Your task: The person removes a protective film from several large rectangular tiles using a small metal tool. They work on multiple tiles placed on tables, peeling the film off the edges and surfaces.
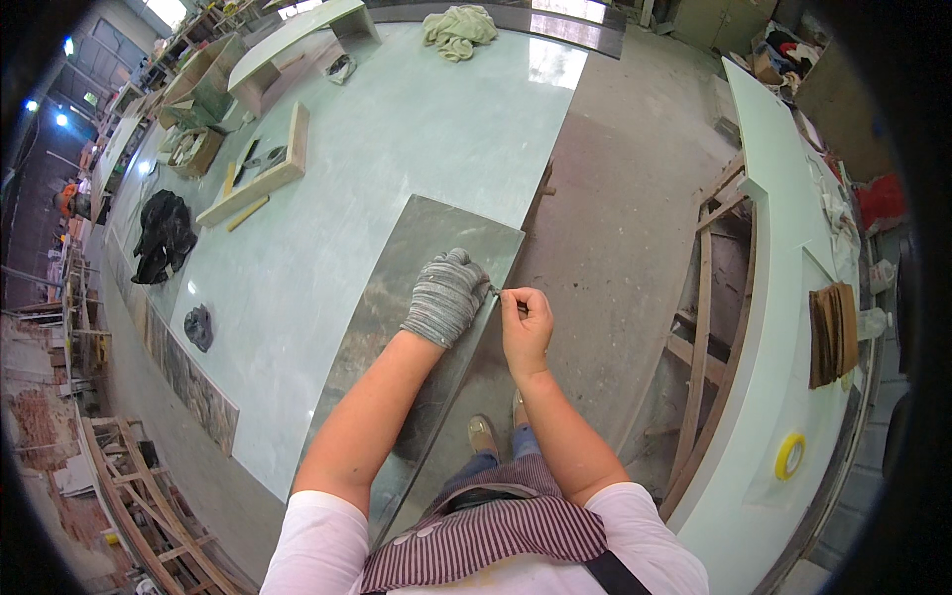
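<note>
My left hand (443,297), in a grey knitted glove, rests on a dark grey marbled slab (402,253) with its fingers curled toward the slab's right edge. Bare and ungloved, my right hand (526,322) is just off that edge, thumb and forefinger pinched together. Between the two hands a small dark bit (495,292) shows at the fingertips; it is too small to name. The slab lies along the right side of a large pale, glossy sheet-topped table (327,213).
On the table are a wooden L-shaped frame (283,169), black plastic (164,236), a dark crumpled bundle (198,327) and a pale cloth (459,32). To the right, a pale bench (759,397) holds yellow tape (789,456) and brown cardboard pieces (833,335). Concrete floor (615,213) runs between.
</note>
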Demonstrator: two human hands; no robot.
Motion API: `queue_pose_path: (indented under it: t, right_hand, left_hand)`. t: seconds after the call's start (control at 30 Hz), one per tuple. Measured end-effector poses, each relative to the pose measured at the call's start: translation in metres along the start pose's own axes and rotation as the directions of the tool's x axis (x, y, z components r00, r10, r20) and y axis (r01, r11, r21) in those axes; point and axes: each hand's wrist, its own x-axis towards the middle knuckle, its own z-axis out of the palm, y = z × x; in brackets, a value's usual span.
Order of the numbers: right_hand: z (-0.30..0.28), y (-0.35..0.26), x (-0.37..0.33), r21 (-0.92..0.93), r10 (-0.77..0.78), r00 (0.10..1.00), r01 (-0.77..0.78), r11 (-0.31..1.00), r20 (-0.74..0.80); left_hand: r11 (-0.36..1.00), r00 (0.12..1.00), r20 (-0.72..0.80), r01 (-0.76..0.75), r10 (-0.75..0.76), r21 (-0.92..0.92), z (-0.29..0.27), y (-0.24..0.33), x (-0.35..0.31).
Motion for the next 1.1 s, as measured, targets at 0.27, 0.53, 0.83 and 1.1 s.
queue_pose_path:
  t: [0.27,0.53,0.83,1.1]
  right_hand:
    - [-0.001,-0.003,-0.022,-0.015,-0.005,1.000,0.005,1.000,0.007]
    - [-0.003,-0.008,-0.046,0.003,-0.014,1.000,0.014,1.000,0.010]
    - [-0.007,-0.011,-0.069,-0.005,-0.031,0.998,0.031,1.000,0.052]
    - [-0.012,-0.017,-0.086,-0.001,-0.053,0.989,0.054,0.999,0.135]
  left_hand:
    - [1.000,1.000,0.009,-0.007,0.007,0.004,-0.004,-0.001,-0.021]
    - [1.000,1.000,0.023,-0.019,0.019,-0.005,-0.008,0.000,-0.044]
    - [1.000,0.999,0.051,-0.016,0.015,0.021,-0.014,0.000,-0.070]
    - [0.999,0.997,0.061,0.043,-0.044,0.026,-0.023,0.007,-0.094]
